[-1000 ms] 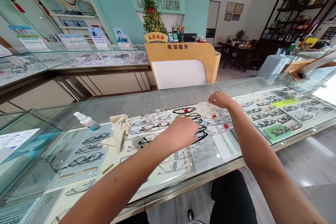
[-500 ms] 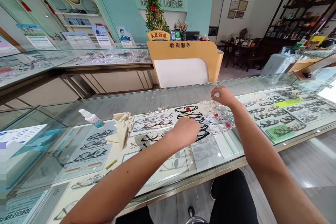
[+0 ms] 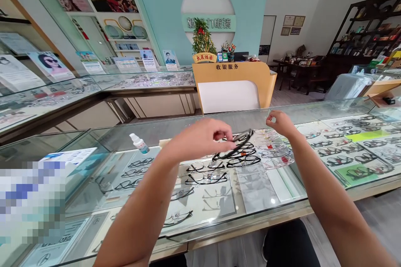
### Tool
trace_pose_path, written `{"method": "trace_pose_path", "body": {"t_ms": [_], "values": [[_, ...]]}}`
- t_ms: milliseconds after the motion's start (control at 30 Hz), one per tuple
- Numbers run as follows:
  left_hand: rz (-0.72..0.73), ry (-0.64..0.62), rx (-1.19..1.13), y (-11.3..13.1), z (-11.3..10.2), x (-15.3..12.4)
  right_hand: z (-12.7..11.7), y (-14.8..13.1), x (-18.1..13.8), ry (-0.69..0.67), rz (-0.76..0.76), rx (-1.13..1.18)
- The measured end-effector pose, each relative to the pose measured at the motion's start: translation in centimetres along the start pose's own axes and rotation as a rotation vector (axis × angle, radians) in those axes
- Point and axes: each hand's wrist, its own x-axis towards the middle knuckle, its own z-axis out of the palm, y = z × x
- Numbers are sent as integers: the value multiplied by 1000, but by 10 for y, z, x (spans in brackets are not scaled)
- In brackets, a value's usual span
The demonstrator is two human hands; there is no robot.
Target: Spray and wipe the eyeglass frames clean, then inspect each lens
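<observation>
My left hand is raised over the glass counter, its fingers pinched on a black glasses frame lifted off the top. Below it several black frames lie in a row on the glass. My right hand hovers further back and to the right, fingers curled in a loose pinch with nothing visible in them, just above several clear frames with red tags.
A small white spray bottle stands on the counter at the left. More frames lie inside the showcase below the glass. A wooden cashier desk with a plant stands behind. Another showcase runs along the left.
My left hand has lifted a black frame off the counter. My right hand rose slightly from the clear frames. The view shifted left, and my arm now hides the cloth.
</observation>
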Motion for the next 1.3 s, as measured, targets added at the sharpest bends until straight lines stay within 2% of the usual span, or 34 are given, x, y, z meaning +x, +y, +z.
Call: {"method": "trace_pose_path", "body": {"t_ms": [133, 233, 300, 433, 500, 567, 667, 767, 967, 1300], "values": [[27, 318, -242, 0, -29, -24, -6, -37, -1, 61, -57, 71], [27, 472, -336, 0, -35, -33, -14, -88, 1, 15, -266, 193], [51, 537, -389, -3, -36, -34, -23, -131, 4, -17, -397, 253], [120, 623, -503, -6, -40, -35, -51, -217, 7, 66, -557, 410], [135, 660, -543, -7, -42, -36, -63, -249, 7, 117, -597, 501], [154, 696, -569, -6, -43, -37, -72, -270, 6, 163, -608, 571], [166, 728, -574, -6, -44, -39, -76, -280, 3, 227, -565, 664], [166, 713, -570, -5, -43, -38, -75, -275, 1, 257, -529, 739], [187, 684, -584, -7, -38, -32, -74, -263, 5, 223, -485, 808], [151, 636, -570, -11, -38, -28, -76, -268, 3, 188, -411, 804]]}}
